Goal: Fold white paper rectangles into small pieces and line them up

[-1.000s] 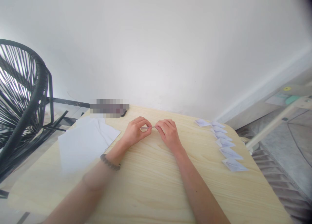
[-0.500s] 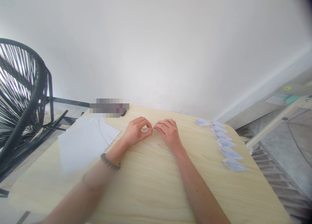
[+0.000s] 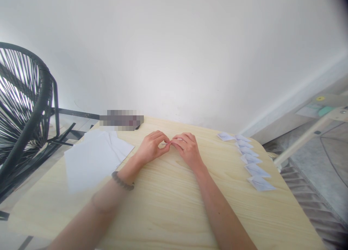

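Note:
My left hand (image 3: 153, 147) and my right hand (image 3: 187, 148) meet fingertip to fingertip over the middle of the wooden table (image 3: 168, 206). Between their pinched fingers is a small piece of folded white paper (image 3: 164, 144), mostly hidden, with just a thin sliver showing inside the loop of my left thumb and forefinger. Along the right side, several folded paper pieces (image 3: 261, 183) with pointed ends lie in a row. Loose white paper sheets (image 3: 89, 159) overlap in a pile left of my left hand.
A pixelated dark object (image 3: 121, 120) lies at the table's back left. A black corded chair (image 3: 40, 94) stands to the left. The white wall (image 3: 174, 61) rises behind the table. A pale metal pole (image 3: 304, 144) slants past the right edge.
My fingertips have drawn slightly closer together on the small paper piece. The sheets and the row of folded pieces stay where they were.

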{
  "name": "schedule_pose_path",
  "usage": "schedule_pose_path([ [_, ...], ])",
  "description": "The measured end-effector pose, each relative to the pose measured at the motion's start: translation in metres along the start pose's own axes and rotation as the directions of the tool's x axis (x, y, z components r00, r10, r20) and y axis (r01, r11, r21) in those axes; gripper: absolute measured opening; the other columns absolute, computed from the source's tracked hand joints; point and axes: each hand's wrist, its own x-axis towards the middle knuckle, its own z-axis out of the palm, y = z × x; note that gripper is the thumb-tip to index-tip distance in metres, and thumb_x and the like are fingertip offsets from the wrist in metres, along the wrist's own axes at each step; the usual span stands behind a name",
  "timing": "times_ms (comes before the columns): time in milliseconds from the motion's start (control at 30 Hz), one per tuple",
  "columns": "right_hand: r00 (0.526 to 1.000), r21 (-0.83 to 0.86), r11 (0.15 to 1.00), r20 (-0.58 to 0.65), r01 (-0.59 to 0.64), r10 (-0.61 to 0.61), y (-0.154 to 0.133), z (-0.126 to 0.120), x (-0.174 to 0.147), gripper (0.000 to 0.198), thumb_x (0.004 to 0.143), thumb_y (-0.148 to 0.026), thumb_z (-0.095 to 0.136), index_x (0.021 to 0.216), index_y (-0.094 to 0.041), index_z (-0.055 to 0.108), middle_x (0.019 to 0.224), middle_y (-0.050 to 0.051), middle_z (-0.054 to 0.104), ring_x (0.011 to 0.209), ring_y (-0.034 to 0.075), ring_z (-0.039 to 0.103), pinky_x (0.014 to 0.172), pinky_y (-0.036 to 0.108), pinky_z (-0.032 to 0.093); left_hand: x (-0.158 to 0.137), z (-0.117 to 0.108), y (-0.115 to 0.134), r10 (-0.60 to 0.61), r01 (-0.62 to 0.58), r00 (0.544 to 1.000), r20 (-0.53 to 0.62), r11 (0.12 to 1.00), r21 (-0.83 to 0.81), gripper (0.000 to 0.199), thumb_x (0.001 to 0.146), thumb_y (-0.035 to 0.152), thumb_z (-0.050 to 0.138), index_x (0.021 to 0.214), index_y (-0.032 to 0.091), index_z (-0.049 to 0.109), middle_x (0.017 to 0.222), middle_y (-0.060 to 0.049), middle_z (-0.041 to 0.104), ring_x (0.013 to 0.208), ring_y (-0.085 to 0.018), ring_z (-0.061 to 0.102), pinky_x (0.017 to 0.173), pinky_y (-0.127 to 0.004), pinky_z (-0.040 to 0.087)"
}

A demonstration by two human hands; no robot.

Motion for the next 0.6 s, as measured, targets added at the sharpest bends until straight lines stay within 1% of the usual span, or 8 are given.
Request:
schedule_pose_path([
  [267, 0.998, -0.020, 0.999, -0.035, -0.048, 0.048, 0.013, -0.004, -0.004, 0.015, 0.082, -0.027, 0.050, 0.086, -0.026, 0.064, 0.089, 0.001, 0.063, 0.087, 0.017, 0.047, 0.081, 0.034, 0.035, 0.000, -0.005, -0.001, -0.027, 0.027, 0.999, -0.019, 1.000, 0.007, 0.005, 0.073, 0.018, 0.052, 0.073, 0.017, 0.057, 0.074, -0.004, 0.059, 0.073, -0.015, 0.054, 0.070, -0.028, 0.044],
  [600, 0.997, -0.022, 0.997, -0.028, -0.067, 0.067, 0.014, -0.003, -0.004, 0.017, 0.083, -0.028, 0.049, 0.086, -0.024, 0.064, 0.088, 0.002, 0.063, 0.087, 0.016, 0.048, 0.081, 0.033, 0.035, 0.001, -0.006, -0.001, -0.045, 0.045, 0.999, -0.014, 0.999, -0.005, 0.006, 0.075, 0.019, 0.051, 0.075, 0.017, 0.057, 0.077, -0.004, 0.060, 0.075, -0.015, 0.054, 0.072, -0.029, 0.043],
])
